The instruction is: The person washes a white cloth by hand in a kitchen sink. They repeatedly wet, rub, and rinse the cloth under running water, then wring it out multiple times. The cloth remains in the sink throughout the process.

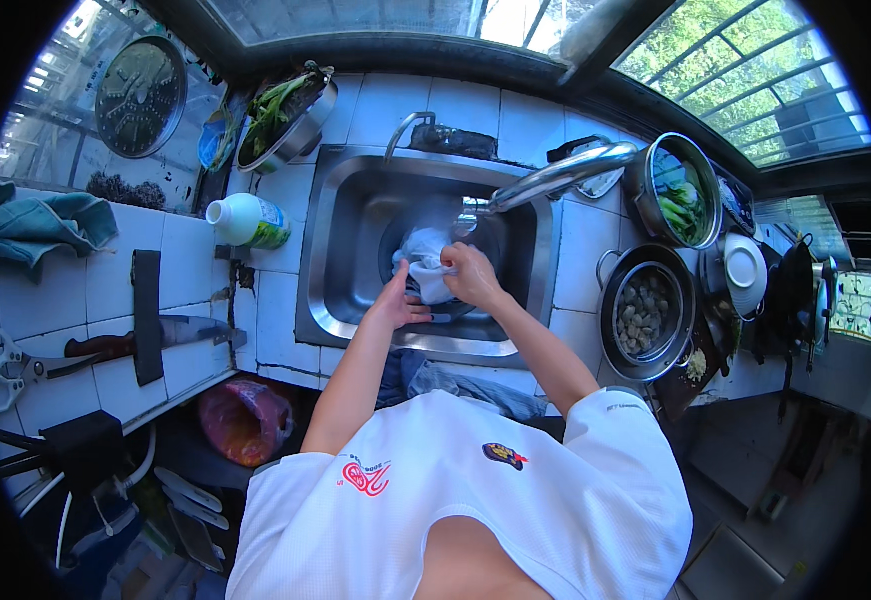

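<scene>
In the stainless steel sink (pixel 345 225), my right hand (pixel 473 276) pinches a bunched white cloth (pixel 426 262) between bent fingers. My left hand (pixel 398 301) is at the cloth's lower left, palm turned towards it. Its thumb meets the cloth's edge and its fingers are spread. Just above the right hand hangs the head of a chrome faucet (pixel 473 214); whether water runs is hard to tell. Part of the sink's bottom is hidden by the cloth and hands.
A white bottle (pixel 251 220) and a metal bowl of greens (pixel 278 124) stand left. Right are a pot of leafy greens (pixel 679 191) and a colander of clams (pixel 641 311). A knife (pixel 172 330) and scissors (pixel 19 367) hang on the left wall. Dark fabric (pixel 450 386) drapes the front edge.
</scene>
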Demonstrator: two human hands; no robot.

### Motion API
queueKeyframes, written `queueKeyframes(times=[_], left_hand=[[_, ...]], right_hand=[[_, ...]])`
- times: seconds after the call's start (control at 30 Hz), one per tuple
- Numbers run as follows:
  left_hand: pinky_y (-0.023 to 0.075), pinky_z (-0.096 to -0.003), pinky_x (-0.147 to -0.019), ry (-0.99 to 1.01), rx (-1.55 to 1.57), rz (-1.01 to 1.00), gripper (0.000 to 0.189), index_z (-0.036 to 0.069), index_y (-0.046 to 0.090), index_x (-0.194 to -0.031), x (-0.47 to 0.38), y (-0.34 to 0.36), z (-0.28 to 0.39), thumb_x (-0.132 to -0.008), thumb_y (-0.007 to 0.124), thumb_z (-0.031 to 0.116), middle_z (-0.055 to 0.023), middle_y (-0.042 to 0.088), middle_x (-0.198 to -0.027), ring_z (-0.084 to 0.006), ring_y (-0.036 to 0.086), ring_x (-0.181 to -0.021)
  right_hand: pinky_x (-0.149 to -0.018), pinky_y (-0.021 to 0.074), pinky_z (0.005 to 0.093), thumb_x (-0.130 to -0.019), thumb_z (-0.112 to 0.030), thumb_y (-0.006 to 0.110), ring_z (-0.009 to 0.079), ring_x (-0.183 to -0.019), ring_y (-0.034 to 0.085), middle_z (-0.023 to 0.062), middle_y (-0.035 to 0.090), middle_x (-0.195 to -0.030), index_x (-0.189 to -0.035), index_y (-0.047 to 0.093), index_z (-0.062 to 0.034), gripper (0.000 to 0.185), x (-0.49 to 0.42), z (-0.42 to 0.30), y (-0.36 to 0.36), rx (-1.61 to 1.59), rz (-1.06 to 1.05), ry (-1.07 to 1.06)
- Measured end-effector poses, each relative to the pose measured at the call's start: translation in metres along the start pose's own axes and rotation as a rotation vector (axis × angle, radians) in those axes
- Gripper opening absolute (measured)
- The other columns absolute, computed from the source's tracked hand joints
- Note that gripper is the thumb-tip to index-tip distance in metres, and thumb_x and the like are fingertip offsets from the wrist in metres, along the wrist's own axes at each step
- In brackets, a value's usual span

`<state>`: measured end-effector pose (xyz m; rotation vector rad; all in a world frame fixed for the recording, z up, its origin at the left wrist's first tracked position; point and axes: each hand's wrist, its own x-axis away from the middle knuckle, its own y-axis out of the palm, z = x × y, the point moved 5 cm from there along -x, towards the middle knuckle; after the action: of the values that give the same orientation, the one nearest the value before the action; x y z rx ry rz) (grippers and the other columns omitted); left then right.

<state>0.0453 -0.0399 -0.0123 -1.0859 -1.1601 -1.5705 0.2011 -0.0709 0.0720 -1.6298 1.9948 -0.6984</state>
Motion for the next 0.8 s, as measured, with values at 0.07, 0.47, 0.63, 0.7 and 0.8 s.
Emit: queueKeyframes(times=[0.07, 0.47, 0.63, 0.7, 0.8], left_hand=[[0.0458, -0.0489, -0.089, -0.003, 0.228, -0.323, 0.048, 0.012, 0.051, -0.121, 0.007, 0.019, 0.002, -0.091, 0.046, 0.049, -0.0116, 0.056, -0.115, -0.0316, 0.055, -0.106], [0.0574, -0.0371, -0.068, 0.074, 0.316, -0.744, 0.031, 0.004, 0.057, -0.111, 0.101, 0.034, 0.026, -0.088, 0.054, 0.025, -0.0099, 0.066, -0.097, -0.0224, 0.067, -0.084], [0.0567, -0.0330, -0.066, 0.151, 0.061, -0.728, 0.026, 0.002, 0.060, -0.103, 0.115, 0.028, 0.053, -0.082, 0.057, 0.018, -0.0079, 0.066, -0.092, -0.0197, 0.067, -0.079], [0.0557, -0.0307, -0.066, 0.282, -0.222, -0.601, 0.027, 0.001, 0.060, -0.102, 0.105, 0.023, 0.070, -0.079, 0.058, 0.015, -0.0076, 0.065, -0.091, -0.0186, 0.066, -0.076], [0.0417, -0.0368, -0.092, 0.467, -0.675, -0.141, 0.038, 0.001, 0.057, -0.111, 0.086, 0.012, 0.085, -0.077, 0.057, 0.018, -0.0111, 0.059, -0.108, -0.0230, 0.056, -0.103]], right_hand=[[-0.070, 0.0445, 0.0381, -0.064, -0.005, 0.065, 0.0329, -0.079, 0.055, 0.0135, 0.054, -0.079, -0.078, 0.054, -0.0029, 0.018, 0.013, -0.031, -0.009, -0.068, 0.011, 0.067], [-0.107, 0.0281, 0.0464, -0.064, -0.007, 0.078, 0.0410, -0.132, 0.022, 0.0207, 0.020, -0.144, -0.145, 0.013, -0.0284, 0.106, 0.028, 0.044, 0.020, -0.036, -0.126, 0.533], [-0.091, 0.0441, 0.0408, -0.075, -0.033, 0.071, 0.0372, -0.109, 0.053, 0.0206, 0.056, -0.118, -0.107, 0.063, -0.0107, 0.039, -0.008, 0.047, 0.026, -0.323, -0.135, 0.426], [-0.082, 0.0477, 0.0391, -0.075, -0.032, 0.068, 0.0346, -0.093, 0.061, 0.0170, 0.066, -0.098, -0.095, 0.066, -0.0052, 0.033, -0.010, 0.058, 0.006, -0.061, -0.058, 0.488], [-0.077, 0.0476, 0.0356, -0.068, -0.020, 0.069, 0.0282, -0.086, 0.062, 0.0150, 0.066, -0.090, -0.093, 0.065, -0.0024, 0.031, -0.001, 0.062, -0.020, -0.137, 0.044, 0.503]])
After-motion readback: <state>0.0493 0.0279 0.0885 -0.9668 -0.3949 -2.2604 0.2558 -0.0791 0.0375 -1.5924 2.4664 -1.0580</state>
